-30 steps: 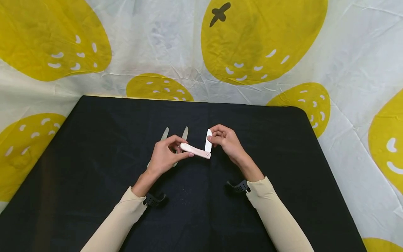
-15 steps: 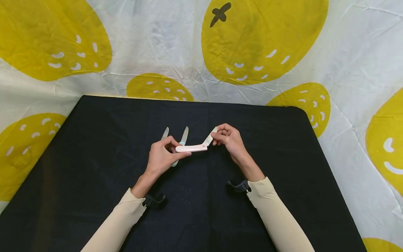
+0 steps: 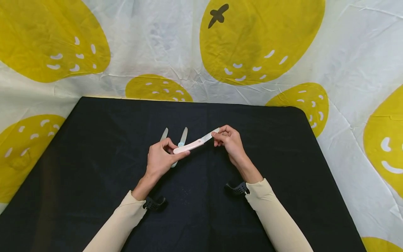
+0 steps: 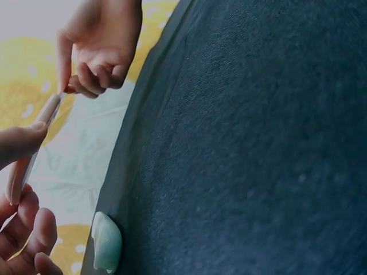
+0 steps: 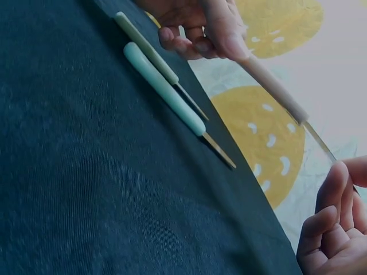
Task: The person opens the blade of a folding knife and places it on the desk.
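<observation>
A folding knife (image 3: 190, 145) with a pale pink handle and a silvery blade is held above the table between both hands. My left hand (image 3: 157, 157) pinches the rear of its handle between thumb and fingers. At the other end, the thumb and fingers of my right hand (image 3: 229, 141) pinch the blade near its tip. Blade and handle lie nearly in one line. Beyond the left hand, a light blue folding knife (image 5: 166, 91) and a pale green folding knife (image 5: 148, 48) lie side by side on the cloth, blades out; the left hand partly hides them in the head view.
A black cloth (image 3: 267, 157) covers the table. Behind and beside it hangs a white sheet (image 3: 157, 35) with large yellow fruit prints. Dark straps (image 3: 154, 203) sit at both wrists, by the cream sleeves. Small pale specks dot the cloth at front centre.
The pink knife's blade has swung outward from roughly a right angle to nearly in line with its handle. My right hand moved slightly right with the tip; the handle's blade end rose.
</observation>
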The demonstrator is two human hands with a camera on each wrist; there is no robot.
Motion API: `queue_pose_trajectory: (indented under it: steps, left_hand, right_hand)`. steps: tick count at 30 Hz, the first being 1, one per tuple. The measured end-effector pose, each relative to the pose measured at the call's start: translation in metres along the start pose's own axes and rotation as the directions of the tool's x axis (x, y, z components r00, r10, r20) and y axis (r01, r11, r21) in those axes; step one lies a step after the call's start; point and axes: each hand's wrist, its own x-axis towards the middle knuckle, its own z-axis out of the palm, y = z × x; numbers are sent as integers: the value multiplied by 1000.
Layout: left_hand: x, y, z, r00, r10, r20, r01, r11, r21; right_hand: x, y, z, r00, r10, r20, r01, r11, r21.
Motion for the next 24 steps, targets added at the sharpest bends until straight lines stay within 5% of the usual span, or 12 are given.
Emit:
queue_pose_trajectory:
  steps: [12,24]
  left_hand:
    - [-6,5,8,999,36,-41,-34,998,55]
    - [-17,16,19,985,104,138,-120,986,113]
  right_hand:
    - [3,-2,1,1000,24,-10,-24,999,27]
    - [12,2,-1,999,-13,-46,10,998,-56]
